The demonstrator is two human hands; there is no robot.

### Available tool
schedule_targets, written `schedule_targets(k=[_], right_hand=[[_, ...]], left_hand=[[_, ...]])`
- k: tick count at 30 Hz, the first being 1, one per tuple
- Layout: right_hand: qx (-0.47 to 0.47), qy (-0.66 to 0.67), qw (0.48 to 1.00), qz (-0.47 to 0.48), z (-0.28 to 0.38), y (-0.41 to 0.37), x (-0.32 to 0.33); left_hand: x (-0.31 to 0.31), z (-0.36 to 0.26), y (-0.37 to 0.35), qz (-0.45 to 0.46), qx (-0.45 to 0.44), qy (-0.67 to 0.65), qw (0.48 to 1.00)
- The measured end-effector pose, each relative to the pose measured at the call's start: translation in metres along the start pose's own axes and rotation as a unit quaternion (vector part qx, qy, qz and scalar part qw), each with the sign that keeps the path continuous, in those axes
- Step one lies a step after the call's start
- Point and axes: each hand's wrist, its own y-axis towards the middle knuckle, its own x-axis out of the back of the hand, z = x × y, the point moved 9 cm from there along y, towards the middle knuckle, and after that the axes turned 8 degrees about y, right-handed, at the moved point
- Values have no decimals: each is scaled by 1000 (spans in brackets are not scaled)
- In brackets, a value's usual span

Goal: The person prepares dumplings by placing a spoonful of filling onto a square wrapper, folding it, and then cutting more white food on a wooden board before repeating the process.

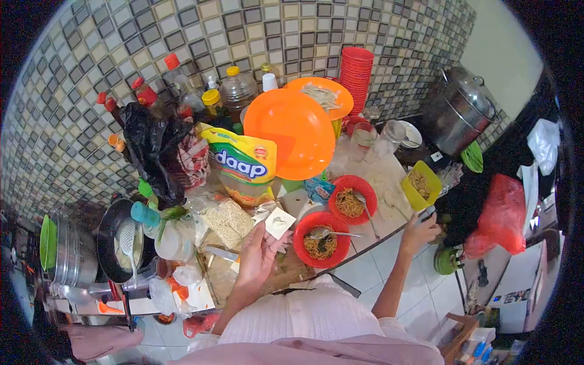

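My left hand [258, 257] pinches a small white square packet [280, 223] with a greyish mark on it, above the wooden cutting board [286, 275]. Just right of the packet is a red bowl [344, 250] of brown noodles with a spoon in it. A second red bowl of noodles [350, 201] stands behind that one. Out to the right, my right hand [420, 233] has its fingers curled at the counter edge, below a yellow-green square bowl [422, 185]. Whatever it grips there is small, dark and partly hidden. Blocks of dry noodles [226, 224] and a knife [220, 253] lie left of my left hand.
An orange plate [289, 134] leans behind a yellow-green pouch [240, 159]. Red bowls [356, 79] are stacked against the tiled wall. A wok [121, 237] with a slotted spatula is at left, a large steel pot [459, 109] at far right. Glass jars [389, 137] stand at back.
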Motion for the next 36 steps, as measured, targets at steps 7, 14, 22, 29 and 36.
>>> schedule_targets(k=[7,14,22,29,36], right_hand=[[307,466,804,206,193,-59,82],[464,529,659,264,250,-136,83],[418,568,636,313,267,-137,78],[329,612,605,388,275,-140,69],[264,654,575,414,281,-145,65]], left_hand=[[4,4,6,3,-18,20,1000],[-4,-15,-4,16,-42,37,998],[4,-28,-10,0,-111,92,990],[1,-38,-24,9,-135,138,981],[-7,-52,-32,22,-248,233,940]])
